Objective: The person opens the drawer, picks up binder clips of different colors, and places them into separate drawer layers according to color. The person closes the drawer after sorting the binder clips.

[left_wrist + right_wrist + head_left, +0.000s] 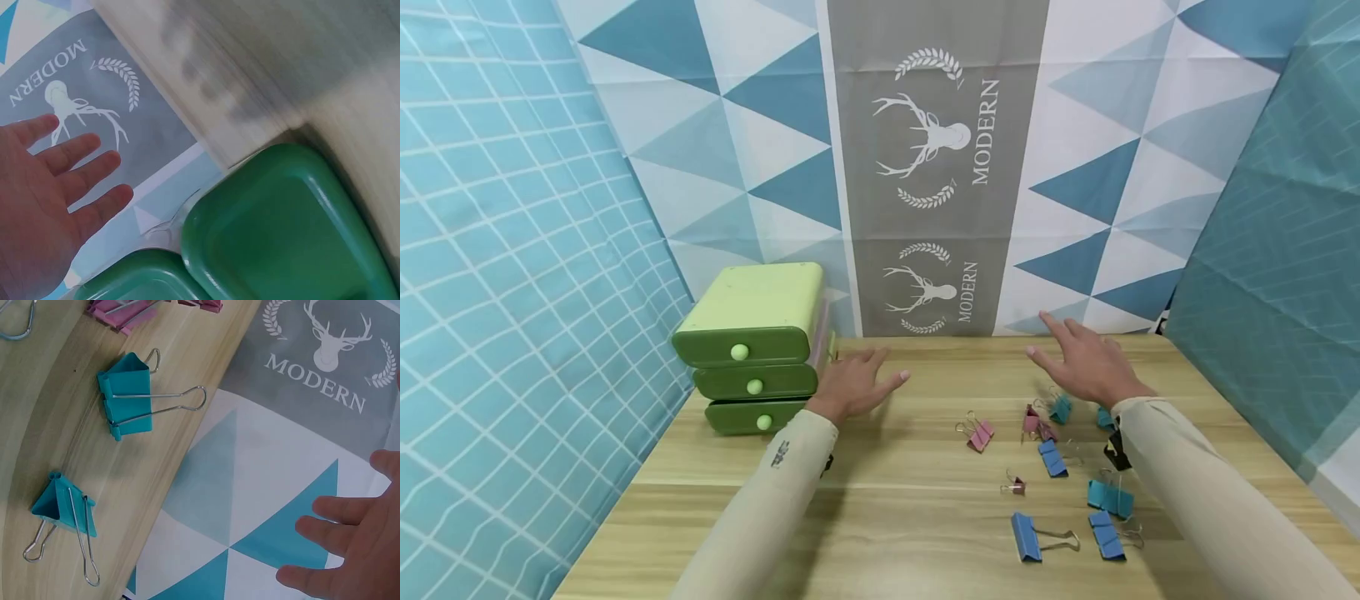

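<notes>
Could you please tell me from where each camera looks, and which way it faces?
Head: on the head, facing forward and down to the wooden tabletop, green drawer cabinet and binder clips; both sleeves, left grip and right grip show.
Left wrist: on that wrist, facing drawer fronts; left grip shows.
Right wrist: on that wrist, facing teal clips; right grip shows.
Both wrist views share the deer print.

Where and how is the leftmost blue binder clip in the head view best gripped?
Probably by its blue body, pinched from above and slightly left: the wire handles stick out to the right, leaving the body's left side unobstructed.
</notes>
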Demonstrator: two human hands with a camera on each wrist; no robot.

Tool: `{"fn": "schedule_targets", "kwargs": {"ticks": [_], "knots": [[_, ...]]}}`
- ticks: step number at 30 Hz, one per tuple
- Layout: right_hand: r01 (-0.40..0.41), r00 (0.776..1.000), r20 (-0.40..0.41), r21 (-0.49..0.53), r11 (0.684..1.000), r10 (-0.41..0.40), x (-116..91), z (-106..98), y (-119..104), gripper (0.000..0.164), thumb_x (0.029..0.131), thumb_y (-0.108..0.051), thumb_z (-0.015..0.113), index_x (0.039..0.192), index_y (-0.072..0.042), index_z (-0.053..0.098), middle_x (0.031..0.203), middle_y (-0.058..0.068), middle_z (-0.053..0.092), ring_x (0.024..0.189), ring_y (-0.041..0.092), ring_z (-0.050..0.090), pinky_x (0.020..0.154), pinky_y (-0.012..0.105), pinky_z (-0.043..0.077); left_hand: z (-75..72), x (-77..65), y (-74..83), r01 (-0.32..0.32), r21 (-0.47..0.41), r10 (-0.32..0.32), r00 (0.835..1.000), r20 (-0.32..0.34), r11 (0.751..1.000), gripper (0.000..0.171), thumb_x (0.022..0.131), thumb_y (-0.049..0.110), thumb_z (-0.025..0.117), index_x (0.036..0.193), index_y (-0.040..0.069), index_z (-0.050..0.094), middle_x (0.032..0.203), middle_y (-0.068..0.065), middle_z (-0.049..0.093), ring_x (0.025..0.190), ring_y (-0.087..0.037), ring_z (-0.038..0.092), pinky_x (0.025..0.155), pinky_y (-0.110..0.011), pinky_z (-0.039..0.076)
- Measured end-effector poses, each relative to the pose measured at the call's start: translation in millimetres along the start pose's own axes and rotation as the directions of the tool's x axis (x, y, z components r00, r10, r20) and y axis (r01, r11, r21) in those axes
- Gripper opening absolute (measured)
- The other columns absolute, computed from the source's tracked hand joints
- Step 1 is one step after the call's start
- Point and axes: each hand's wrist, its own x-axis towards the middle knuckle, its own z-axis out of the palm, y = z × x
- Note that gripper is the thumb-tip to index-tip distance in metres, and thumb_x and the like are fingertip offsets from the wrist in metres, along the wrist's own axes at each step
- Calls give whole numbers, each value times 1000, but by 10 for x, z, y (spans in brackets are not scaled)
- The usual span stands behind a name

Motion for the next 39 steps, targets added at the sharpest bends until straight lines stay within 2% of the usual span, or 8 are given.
{"fn": "schedule_targets", "kwargs": {"ticks": [7,14,19,23,26,33,39], "knots": [[12,1000,-24,-3,1000,-12,-54,7,-29,79,87,-69,31,149,-20,23,136,26,39,118,48,41,89,71,25,15,-41,9,9,-12,-9,1000,3,1000,79,84,76,20,140,25,41,137,-1,47,118,-34,48,95,-53,35],[18,999,-32,-35,999,-19,-101,61,-45,78,87,-69,32,145,-17,32,133,24,44,117,45,43,86,72,25,53,-96,28,6,-12,-6,1000,0,1000,80,83,77,17,136,24,47,134,-4,50,119,-31,48,93,-52,38],[28,1000,-14,-39,999,-28,-122,69,-57,79,87,-70,31,145,-16,34,134,23,44,119,43,42,87,70,27,48,-143,49,14,-23,-14,1000,10,1000,82,83,77,17,131,22,54,129,-3,55,117,-26,50,91,-49,40],[37,999,0,-46,998,-37,-143,78,-84,79,87,-70,30,144,-15,35,131,24,46,112,43,48,80,64,39,41,-176,51,19,-17,-19,1000,17,1000,81,84,76,18,129,21,56,126,-4,56,114,-27,53,90,-48,41],[37,999,14,-47,998,-36,-156,91,-119,80,87,-70,29,144,-15,36,128,25,49,106,44,52,74,60,44,51,-194,36,21,-7,-21,1000,16,1000,79,84,76,18,128,22,57,124,-4,57,110,-27,55,88,-47,42],[31,998,59,-24,999,-29,-171,129,-184,81,86,-72,28,139,-13,43,123,25,53,104,42,54,74,59,44,87,-218,8,7,2,-7,1000,18,1000,78,84,76,17,126,24,58,121,-3,59,105,-26,58,83,-45,45],[21,994,110,5,1000,-21,-188,171,-218,81,87,-71,28,134,-9,49,126,24,52,111,43,50,81,61,42,106,-259,-8,-6,20,6,1000,5,1000,76,85,75,20,123,24,60,114,-1,63,98,-25,61,75,-43,47]]}}
